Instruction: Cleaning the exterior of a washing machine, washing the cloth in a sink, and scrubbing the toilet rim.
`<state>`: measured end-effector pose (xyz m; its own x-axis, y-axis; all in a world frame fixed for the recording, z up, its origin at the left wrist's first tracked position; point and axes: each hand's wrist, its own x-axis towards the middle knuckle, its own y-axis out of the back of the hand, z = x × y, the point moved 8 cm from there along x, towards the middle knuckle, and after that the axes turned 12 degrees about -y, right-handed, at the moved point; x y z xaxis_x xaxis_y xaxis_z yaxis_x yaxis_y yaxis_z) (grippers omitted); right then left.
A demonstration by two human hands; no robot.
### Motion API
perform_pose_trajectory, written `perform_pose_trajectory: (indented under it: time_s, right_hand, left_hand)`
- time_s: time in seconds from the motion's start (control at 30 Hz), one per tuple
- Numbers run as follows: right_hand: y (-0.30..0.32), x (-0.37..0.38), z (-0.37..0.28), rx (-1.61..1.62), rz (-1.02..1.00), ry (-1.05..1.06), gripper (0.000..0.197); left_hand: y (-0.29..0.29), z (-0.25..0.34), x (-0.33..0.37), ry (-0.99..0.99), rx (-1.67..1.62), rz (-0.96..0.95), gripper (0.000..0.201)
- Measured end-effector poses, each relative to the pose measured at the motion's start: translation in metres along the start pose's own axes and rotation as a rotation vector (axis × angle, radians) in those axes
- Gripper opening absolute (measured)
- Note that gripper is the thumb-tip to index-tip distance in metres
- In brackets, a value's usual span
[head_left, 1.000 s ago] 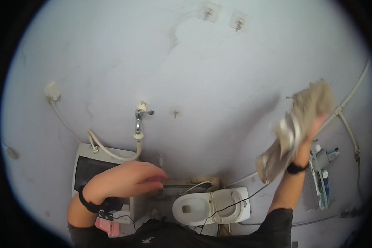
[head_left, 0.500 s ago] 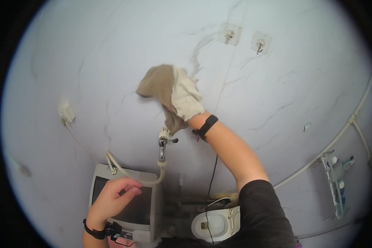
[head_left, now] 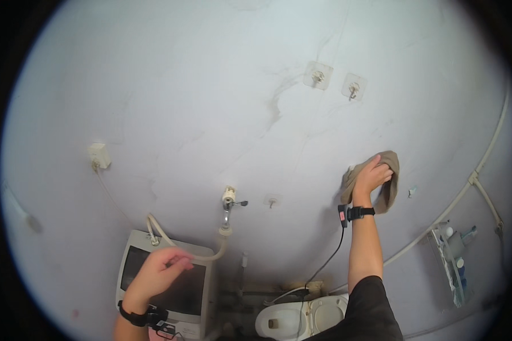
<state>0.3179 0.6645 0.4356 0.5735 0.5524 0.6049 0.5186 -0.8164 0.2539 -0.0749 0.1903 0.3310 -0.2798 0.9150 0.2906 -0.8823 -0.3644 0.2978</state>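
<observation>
My right hand (head_left: 372, 175) is pressed to the wall at the right with a brown-grey cloth (head_left: 390, 196) in its grip. The cloth bunches around the fingers and hangs down beside the wrist. Black straps circle both wrists, and a dark cable runs down from the right one. Over the top-loading washing machine (head_left: 206, 292) hovers my left hand (head_left: 156, 274), empty, its fingers loosely bent with a small gap to the thumb.
A metal tap (head_left: 227, 213) with a hose sticks out of the wall. Transparent hooks (head_left: 317, 75) are stuck higher up. A socket (head_left: 99, 155) is at the left. Below are a toilet (head_left: 287, 318) and, at the right, a shelf of toiletries (head_left: 452, 264) beside a white pipe.
My right hand has swept the cloth from above the tap across to the right and lower on the wall. A small hook beside the tap now shows. The left hand has hardly moved.
</observation>
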Motion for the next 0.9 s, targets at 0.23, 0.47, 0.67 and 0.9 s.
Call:
perform_pose_trajectory:
  time_s: [0.23,0.47,0.67,0.9]
  right_hand:
    - [-0.041,-0.197,-0.188,0.113,-0.421,1.088,0.032]
    - [0.031,-0.190,-0.332,0.289,-0.305,1.481,0.051]
    - [0.034,-0.164,-0.353,0.328,-0.184,0.970,0.064]
    - [0.063,-0.238,-0.246,0.542,-0.825,0.868,0.043]
  left_hand:
    - [-0.040,0.016,0.012,-0.065,0.018,-0.092,0.022]
    - [-0.017,0.012,-0.003,-0.103,0.019,-0.063,0.020]
    - [-0.018,-0.006,0.005,-0.085,-0.051,-0.088,0.021]
    - [-0.046,-0.016,-0.011,-0.145,-0.100,-0.164,0.017]
